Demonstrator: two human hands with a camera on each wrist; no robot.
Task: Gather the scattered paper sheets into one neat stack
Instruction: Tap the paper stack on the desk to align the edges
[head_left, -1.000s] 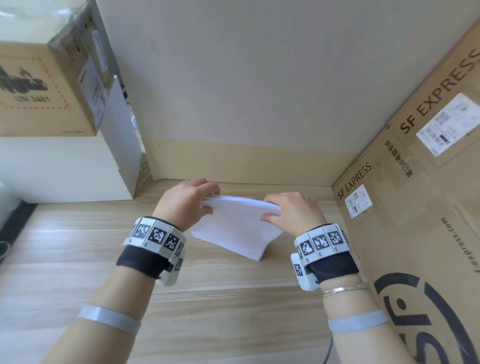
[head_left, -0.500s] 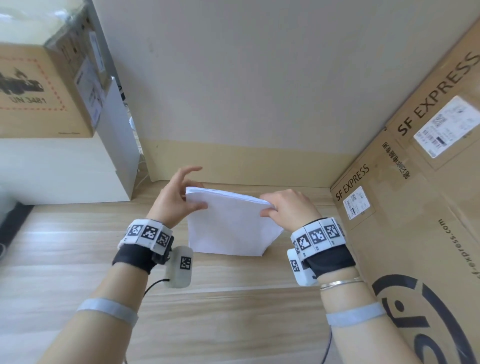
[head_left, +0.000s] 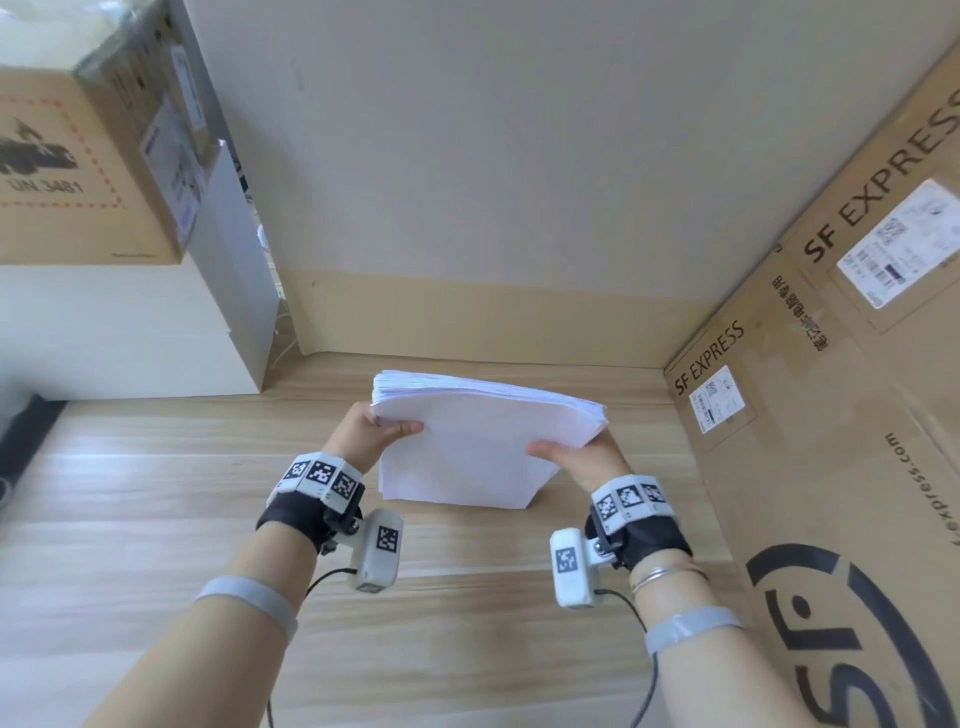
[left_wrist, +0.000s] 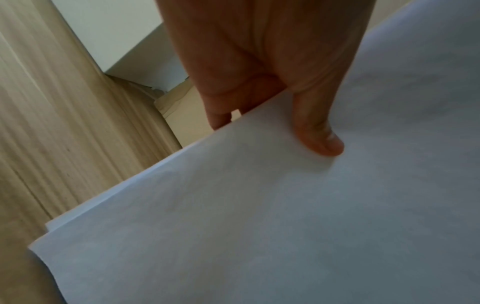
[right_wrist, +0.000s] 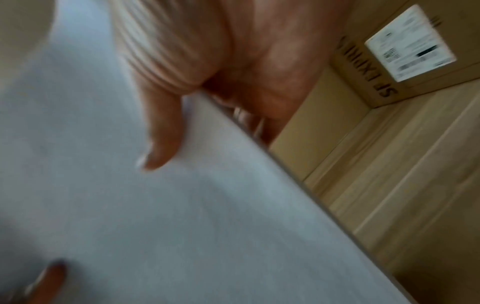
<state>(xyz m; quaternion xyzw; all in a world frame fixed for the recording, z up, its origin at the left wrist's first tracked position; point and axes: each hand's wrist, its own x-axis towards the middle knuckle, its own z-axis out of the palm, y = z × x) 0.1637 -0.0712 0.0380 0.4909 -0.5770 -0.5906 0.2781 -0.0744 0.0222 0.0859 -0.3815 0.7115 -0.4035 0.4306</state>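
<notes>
A thick stack of white paper sheets (head_left: 478, 452) stands on its lower edge on the wooden floor (head_left: 156, 519), tilted back toward me. My left hand (head_left: 382, 428) grips its left side, thumb on the near face and fingers behind. My right hand (head_left: 563, 454) grips the right side the same way. In the left wrist view my thumb presses the paper stack (left_wrist: 285, 216), and one sheet's edge juts out slightly at the lower left. The right wrist view is blurred; it shows my thumb on the paper stack (right_wrist: 155, 205).
A large SF Express cardboard box (head_left: 831, 415) stands close on the right. A white box (head_left: 130, 332) with a brown carton (head_left: 78, 156) on top sits at the back left. A beige wall (head_left: 493, 182) closes the back. A dark mat (head_left: 26, 441) lies at far left.
The stack has been turned upright from lying tilted, and raised on its edge. Both hands shifted from the top edge to grips on the left and right sides, thumbs on the near face.
</notes>
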